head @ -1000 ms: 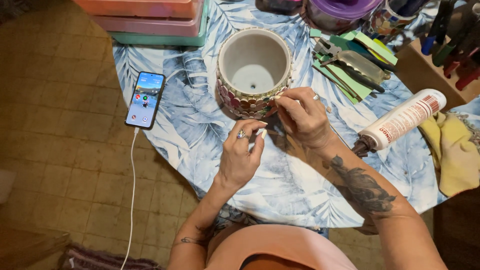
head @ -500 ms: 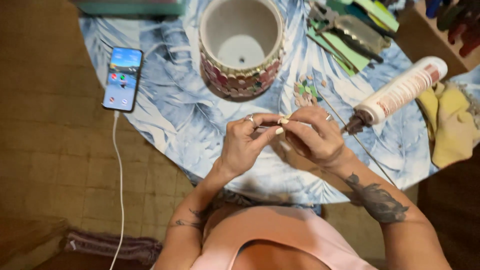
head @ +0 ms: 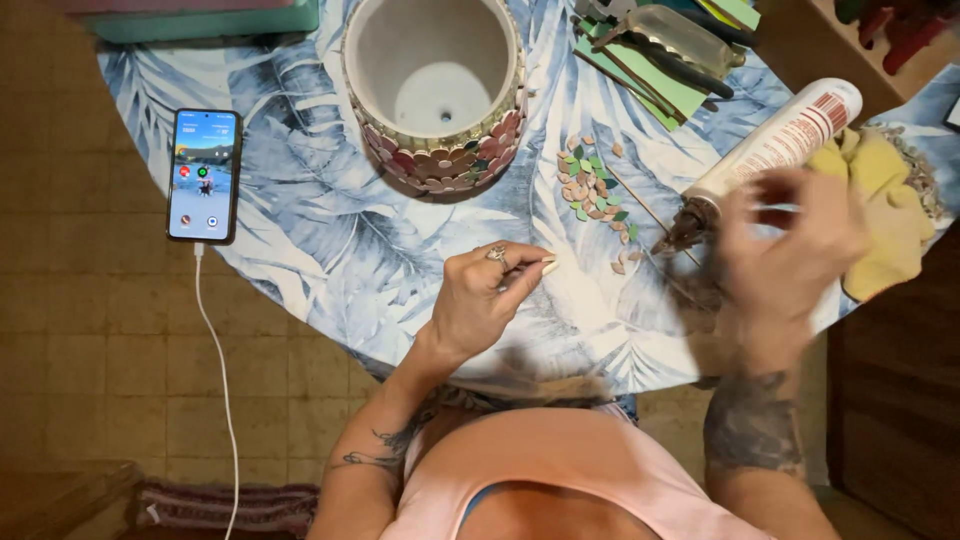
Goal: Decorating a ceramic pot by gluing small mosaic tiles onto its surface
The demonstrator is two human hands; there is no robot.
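A round pot with small coloured mosaic tiles along its rim stands on the leaf-patterned table. My left hand rests in front of it, thumb and forefinger pinched on a small pale tile. My right hand, blurred by motion, is near the nozzle of a white adhesive tube lying on the table; whether it grips anything cannot be told. A heap of loose mosaic tiles lies between the pot and the tube.
A phone with its cable lies at the table's left. Green sheets and pliers lie at the back right. A yellow cloth sits at the right edge. Stacked boxes stand at the back left.
My hands have come apart. The right hand swung right toward the adhesive tube, while the left hand stayed with the small tile pinched. The view moved closer to the table.
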